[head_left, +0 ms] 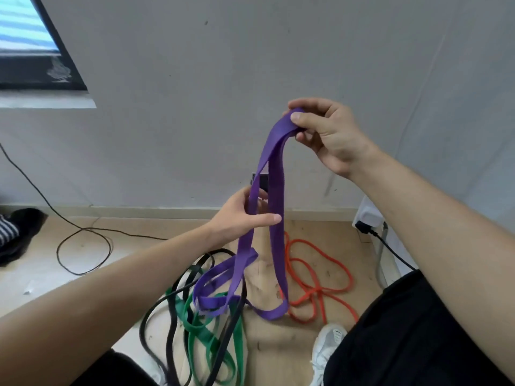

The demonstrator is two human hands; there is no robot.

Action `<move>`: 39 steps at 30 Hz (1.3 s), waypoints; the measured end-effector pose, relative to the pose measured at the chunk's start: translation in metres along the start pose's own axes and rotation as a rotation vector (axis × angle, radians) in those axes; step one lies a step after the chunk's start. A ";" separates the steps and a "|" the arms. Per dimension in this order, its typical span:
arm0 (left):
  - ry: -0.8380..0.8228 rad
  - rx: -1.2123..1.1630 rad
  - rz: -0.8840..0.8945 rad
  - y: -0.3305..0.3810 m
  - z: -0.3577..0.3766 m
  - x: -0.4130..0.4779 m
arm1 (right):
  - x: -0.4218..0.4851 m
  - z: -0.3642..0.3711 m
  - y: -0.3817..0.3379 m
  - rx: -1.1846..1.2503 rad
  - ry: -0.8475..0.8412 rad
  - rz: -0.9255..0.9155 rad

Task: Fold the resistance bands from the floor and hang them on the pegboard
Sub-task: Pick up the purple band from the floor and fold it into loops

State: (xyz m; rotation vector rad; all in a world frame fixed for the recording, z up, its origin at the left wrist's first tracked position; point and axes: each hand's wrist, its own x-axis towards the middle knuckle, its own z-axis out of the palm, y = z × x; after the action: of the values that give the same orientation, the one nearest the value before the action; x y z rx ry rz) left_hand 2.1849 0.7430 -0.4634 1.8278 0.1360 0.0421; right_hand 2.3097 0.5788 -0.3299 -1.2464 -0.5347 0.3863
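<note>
A pale wall [195,107] rises behind everything, and a light wood floor [264,338] runs out beneath. The purple band [277,196] is half lifted: its top fold is up in front of the wall and two flat strands hang down from it, while the lower loops lie in a heap on the floor. At the top of the purple band, the right hand [331,135] has the fold pinched between thumb and fingers. Lower down, the left hand [239,215] holds the left strand, thumb in front and fingers curled behind it. Left of the purple band's heap, a black band [230,330] and a green band [195,327] lie tangled together; to its right an orange band [313,292] sprawls in loose loops. Just below and right of the heap is a white shoe [326,349]. Far up and left of the purple band hangs a dark framed panel [41,71] with a pale mark too blurred to read. To the right, a black plug [363,227] sits in a white power strip [367,210].
</note>
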 end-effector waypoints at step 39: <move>0.109 0.338 0.243 0.058 -0.075 0.001 | 0.007 0.021 0.056 -0.706 -0.477 0.081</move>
State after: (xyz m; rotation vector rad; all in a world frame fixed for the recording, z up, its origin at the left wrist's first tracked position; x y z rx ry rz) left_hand 2.1823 0.8004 -0.3884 2.1727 -0.0052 0.3058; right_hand 2.3038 0.6149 -0.3783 -1.8701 -1.0912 0.5978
